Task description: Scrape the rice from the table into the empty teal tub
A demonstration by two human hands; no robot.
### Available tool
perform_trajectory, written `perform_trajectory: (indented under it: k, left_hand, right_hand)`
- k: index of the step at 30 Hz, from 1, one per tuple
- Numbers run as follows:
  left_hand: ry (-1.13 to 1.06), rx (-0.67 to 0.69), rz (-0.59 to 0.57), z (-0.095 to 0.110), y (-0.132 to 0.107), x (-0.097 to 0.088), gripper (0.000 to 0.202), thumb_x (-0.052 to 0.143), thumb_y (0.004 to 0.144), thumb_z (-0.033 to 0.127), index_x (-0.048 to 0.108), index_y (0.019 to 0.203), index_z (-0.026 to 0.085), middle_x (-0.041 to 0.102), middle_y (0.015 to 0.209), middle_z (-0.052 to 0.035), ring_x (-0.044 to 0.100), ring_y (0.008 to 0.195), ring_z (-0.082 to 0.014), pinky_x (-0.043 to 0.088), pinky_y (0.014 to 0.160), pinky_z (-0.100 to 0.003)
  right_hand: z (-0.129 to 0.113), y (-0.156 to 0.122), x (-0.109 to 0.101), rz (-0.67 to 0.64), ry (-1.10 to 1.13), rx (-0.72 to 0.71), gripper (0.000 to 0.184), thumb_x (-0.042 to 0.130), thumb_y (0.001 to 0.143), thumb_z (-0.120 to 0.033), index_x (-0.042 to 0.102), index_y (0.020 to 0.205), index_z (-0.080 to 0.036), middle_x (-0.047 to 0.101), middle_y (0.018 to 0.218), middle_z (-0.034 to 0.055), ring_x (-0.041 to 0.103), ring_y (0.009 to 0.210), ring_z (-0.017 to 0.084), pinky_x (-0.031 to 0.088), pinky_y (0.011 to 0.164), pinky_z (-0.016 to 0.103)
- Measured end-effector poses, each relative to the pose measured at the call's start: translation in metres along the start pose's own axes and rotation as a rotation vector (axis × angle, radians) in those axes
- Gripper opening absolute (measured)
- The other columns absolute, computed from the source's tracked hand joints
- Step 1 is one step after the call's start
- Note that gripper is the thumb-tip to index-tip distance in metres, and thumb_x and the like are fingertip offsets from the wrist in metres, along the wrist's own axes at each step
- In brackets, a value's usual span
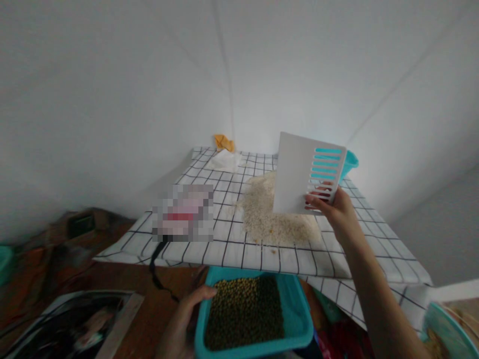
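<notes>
My right hand (339, 209) is raised over the table and grips a white slotted tray (297, 172) by its lower right corner, holding it upright. Below and behind the tray lies a heap of pale rice-like grain (271, 217) on the black-and-white checked tablecloth (232, 249). My left hand (185, 321) clasps the left rim of a teal tub (299, 329) filled with small green-brown beans (245, 311), held below the table's near edge.
A teal container (350, 162) peeks out behind the white tray. White paper (224, 160) and an orange cloth (223, 142) sit at the table's far edge. A black cord (157, 271) hangs over the near edge. Another teal bowl (449, 329) is at the lower right.
</notes>
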State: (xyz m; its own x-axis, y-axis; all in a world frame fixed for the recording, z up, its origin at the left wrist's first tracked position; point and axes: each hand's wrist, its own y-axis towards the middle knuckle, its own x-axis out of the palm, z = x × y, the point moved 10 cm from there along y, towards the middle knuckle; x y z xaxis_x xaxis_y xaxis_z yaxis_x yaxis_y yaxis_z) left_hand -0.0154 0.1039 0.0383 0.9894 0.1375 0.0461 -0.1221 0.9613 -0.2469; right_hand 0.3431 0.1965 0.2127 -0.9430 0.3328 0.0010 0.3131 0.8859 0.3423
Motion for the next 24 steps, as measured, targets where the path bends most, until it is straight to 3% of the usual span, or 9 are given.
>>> perform_trajectory:
  k: [3, 8, 11, 16, 20, 24]
  left_hand:
    - [-0.055, -0.049, -0.036, -0.008, 0.003, 0.003, 0.037, 0.081, 0.046, 0.025, 0.074, 0.082, 0.030, 0.078, 0.093, -0.0051, 0.069, 0.096, -0.0371, 0.058, 0.081, -0.045]
    - [-0.244, -0.442, -0.127, -0.042, 0.004, 0.029, 0.022, 0.070, 0.064, 0.047, 0.070, 0.070, 0.026, 0.078, 0.075, -0.0081, 0.071, 0.091, -0.0387, 0.057, 0.077, -0.053]
    - [-0.361, -0.507, -0.110, -0.031, -0.002, 0.044, 0.017, 0.063, 0.070, 0.042, 0.068, 0.066, 0.026, 0.077, 0.068, -0.0059, 0.072, 0.089, -0.0351, 0.057, 0.077, -0.050]
    - [-0.474, -0.585, -0.027, -0.018, -0.015, 0.053, 0.010, 0.064, 0.065, 0.031, 0.065, 0.058, 0.025, 0.072, 0.053, -0.0026, 0.074, 0.071, -0.0317, 0.059, 0.065, -0.044]
    - [-0.580, -0.673, -0.114, -0.019, -0.023, 0.066, 0.011, 0.064, 0.066, 0.034, 0.066, 0.061, 0.025, 0.077, 0.066, -0.0077, 0.073, 0.088, -0.0368, 0.058, 0.073, -0.051]
    - [-0.598, -0.657, -0.118, -0.019, -0.022, 0.066, 0.008, 0.064, 0.066, 0.033, 0.068, 0.067, 0.026, 0.079, 0.081, -0.0085, 0.071, 0.096, -0.0376, 0.057, 0.077, -0.053]
  right_hand:
    - [0.001, -0.022, -0.013, 0.046, -0.030, 0.037, 0.036, 0.082, 0.061, -0.034, 0.059, 0.085, -0.019, 0.069, 0.075, 0.0005, 0.068, 0.065, 0.018, 0.060, 0.059, 0.033]
    - [0.018, -0.056, -0.031, 0.103, -0.055, 0.141, 0.037, 0.083, 0.061, -0.035, 0.062, 0.086, -0.019, 0.072, 0.078, 0.0037, 0.069, 0.066, 0.020, 0.060, 0.059, 0.034]
    - [0.029, -0.068, -0.032, 0.103, -0.071, 0.188, 0.038, 0.084, 0.058, -0.037, 0.063, 0.084, -0.018, 0.072, 0.076, 0.0047, 0.069, 0.064, 0.021, 0.060, 0.058, 0.034]
    - [0.042, -0.080, -0.024, 0.041, -0.031, 0.226, 0.037, 0.084, 0.060, -0.036, 0.065, 0.086, -0.017, 0.074, 0.080, 0.0066, 0.070, 0.068, 0.021, 0.060, 0.059, 0.033]
    - [0.046, -0.088, -0.024, 0.017, -0.019, 0.234, 0.035, 0.084, 0.061, -0.035, 0.066, 0.086, -0.017, 0.074, 0.081, 0.0066, 0.071, 0.069, 0.022, 0.060, 0.060, 0.033]
    - [0.040, -0.090, -0.024, 0.018, -0.035, 0.202, 0.032, 0.083, 0.063, -0.034, 0.066, 0.084, -0.018, 0.074, 0.080, 0.0053, 0.071, 0.069, 0.021, 0.060, 0.061, 0.031]
